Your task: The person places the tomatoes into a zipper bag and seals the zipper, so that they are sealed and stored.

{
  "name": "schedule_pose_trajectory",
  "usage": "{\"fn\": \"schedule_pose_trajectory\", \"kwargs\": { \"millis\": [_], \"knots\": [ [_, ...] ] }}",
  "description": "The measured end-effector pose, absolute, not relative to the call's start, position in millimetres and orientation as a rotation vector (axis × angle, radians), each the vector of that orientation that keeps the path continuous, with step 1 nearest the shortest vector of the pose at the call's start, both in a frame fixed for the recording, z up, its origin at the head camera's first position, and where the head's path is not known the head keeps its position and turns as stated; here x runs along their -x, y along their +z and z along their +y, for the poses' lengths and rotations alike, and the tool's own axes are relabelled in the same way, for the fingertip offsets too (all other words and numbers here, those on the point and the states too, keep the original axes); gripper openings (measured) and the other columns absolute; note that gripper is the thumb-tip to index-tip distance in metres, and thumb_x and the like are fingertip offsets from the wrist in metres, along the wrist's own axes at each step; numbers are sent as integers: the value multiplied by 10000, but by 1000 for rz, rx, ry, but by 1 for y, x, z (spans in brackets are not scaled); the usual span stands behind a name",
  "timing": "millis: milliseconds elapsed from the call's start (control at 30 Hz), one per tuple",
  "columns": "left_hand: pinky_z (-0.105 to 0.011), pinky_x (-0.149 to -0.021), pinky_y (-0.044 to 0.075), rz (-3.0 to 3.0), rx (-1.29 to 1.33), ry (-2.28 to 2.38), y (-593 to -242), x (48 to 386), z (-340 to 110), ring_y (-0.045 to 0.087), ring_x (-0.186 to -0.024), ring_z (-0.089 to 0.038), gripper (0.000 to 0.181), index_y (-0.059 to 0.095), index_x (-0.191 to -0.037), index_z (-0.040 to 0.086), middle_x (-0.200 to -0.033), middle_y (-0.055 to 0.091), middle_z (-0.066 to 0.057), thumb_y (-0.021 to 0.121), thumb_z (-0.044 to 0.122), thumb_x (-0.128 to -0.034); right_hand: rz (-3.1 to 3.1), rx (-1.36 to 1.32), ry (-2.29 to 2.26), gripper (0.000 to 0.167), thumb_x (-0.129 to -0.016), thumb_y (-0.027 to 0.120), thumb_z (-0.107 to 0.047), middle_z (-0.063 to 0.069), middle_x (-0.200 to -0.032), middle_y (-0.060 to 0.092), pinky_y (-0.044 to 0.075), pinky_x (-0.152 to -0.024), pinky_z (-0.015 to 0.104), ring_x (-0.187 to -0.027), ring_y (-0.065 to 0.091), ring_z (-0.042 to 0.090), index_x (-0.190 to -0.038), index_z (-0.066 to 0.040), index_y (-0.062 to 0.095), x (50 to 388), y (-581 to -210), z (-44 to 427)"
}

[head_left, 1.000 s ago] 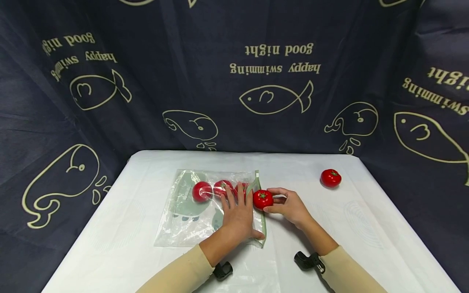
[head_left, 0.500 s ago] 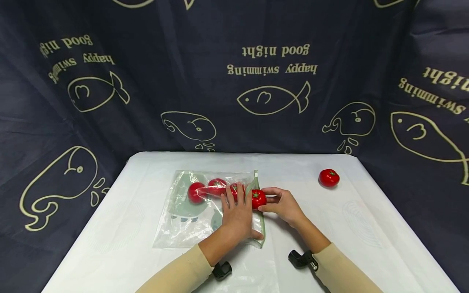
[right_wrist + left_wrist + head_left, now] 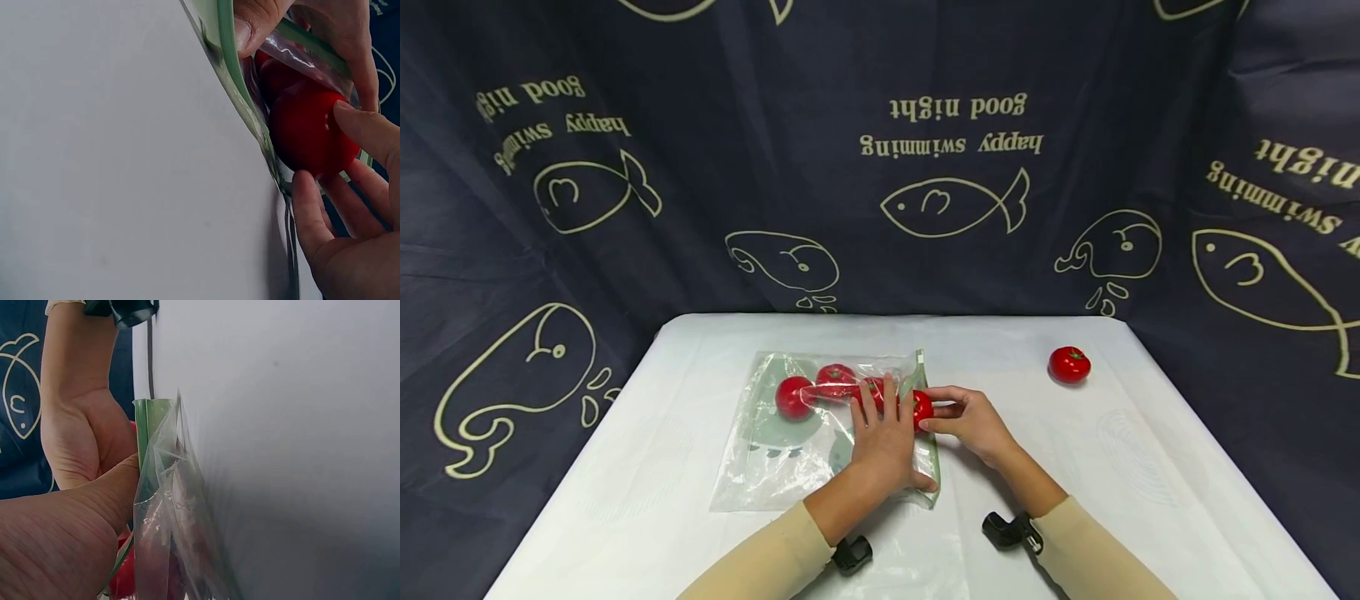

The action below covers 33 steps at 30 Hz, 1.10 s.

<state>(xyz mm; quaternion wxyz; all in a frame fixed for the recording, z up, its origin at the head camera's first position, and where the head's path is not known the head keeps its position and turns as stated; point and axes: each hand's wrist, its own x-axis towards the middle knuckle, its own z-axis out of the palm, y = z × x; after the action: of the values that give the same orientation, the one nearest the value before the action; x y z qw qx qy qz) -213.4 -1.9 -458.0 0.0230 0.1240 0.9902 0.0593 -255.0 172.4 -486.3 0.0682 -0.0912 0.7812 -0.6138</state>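
A clear zip-lock bag (image 3: 737, 475) with a green-edged mouth lies flat on the table. Inside it are three red tomatoes, one at the left (image 3: 794, 398). My left hand (image 3: 882, 457) spreads straight fingers over the bag beside its mouth. Its thumb (image 3: 255, 24) touches the green zip strip (image 3: 230, 50) in the right wrist view. With thumb and fingers, my right hand (image 3: 976, 427) grips another tomato (image 3: 309, 134) at the bag's mouth, partly inside. The left wrist view shows mostly the bag's edge (image 3: 153, 531); the left fingertips are out of sight there.
One more tomato (image 3: 1069, 365) sits alone at the back right of the white table (image 3: 1150, 517). Another clear plastic sheet or bag (image 3: 917, 558) lies near the front edge. Behind the table hangs a dark blue curtain (image 3: 820, 175) with fish drawings.
My right hand has moved left, pushing its tomato from the bag's edge into the mouth. The tomatoes inside have shifted left. My left hand stays on the bag.
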Motion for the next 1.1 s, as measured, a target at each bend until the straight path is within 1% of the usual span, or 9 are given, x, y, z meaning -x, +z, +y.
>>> {"fn": "schedule_pose_trajectory", "kwargs": {
  "millis": [167,300,533,667,800,967,1100],
  "knots": [
    [-683,-1236,102,3070,-394,192,-457,213,-3,16,-1550,-558,1404,243,-1613,139,-1724,55,-196,920,685,-511,2317,307,-1874,524,-819,845,-35,219,-1306,690,585,-829,209,-1043,748,240,-1311,11,668,255,-486,171],
    [-687,-1234,103,3073,-403,203,-457,213,-3,8,-1550,-557,1407,245,-1611,138,-1722,53,-200,921,691,-508,2278,306,-1895,527,-829,838,-35,232,-1331,670,583,-834,212,-1030,751,207,-1319,27,656,254,-486,170],
    [-687,-1233,103,3084,-407,187,-458,214,-2,6,-1546,-565,1444,234,-1621,130,-1721,45,-206,923,710,-492,2244,267,-1928,485,-847,819,-27,295,-1246,691,590,-796,216,-941,755,123,-1295,64,656,253,-487,169],
    [-688,-1232,103,3090,-410,164,-458,214,-1,13,-1543,-572,1445,244,-1619,130,-1718,54,-213,920,721,-487,2246,259,-1932,478,-852,816,-34,298,-1210,705,588,-795,213,-923,747,96,-1293,65,660,254,-488,169],
    [-683,-1236,96,3085,-410,151,-458,214,-1,16,-1543,-572,1436,248,-1620,132,-1718,61,-214,920,715,-494,2245,237,-1953,438,-856,811,-26,292,-1201,710,593,-786,230,-914,752,118,-1259,74,673,254,-490,168],
    [-678,-1239,87,3082,-408,143,-456,214,0,19,-1544,-570,1430,248,-1626,138,-1719,64,-212,920,706,-499,2250,213,-1980,362,-868,787,-2,295,-1189,713,599,-783,242,-970,762,212,-1203,96,693,254,-490,165],
    [-672,-1242,94,3083,-404,131,-456,214,0,30,-1545,-567,1446,230,-1634,141,-1719,67,-213,915,715,-497,2244,208,-2000,388,-876,775,8,265,-1167,731,597,-796,232,-984,757,202,-1240,98,672,254,-489,164]
  ]
}}
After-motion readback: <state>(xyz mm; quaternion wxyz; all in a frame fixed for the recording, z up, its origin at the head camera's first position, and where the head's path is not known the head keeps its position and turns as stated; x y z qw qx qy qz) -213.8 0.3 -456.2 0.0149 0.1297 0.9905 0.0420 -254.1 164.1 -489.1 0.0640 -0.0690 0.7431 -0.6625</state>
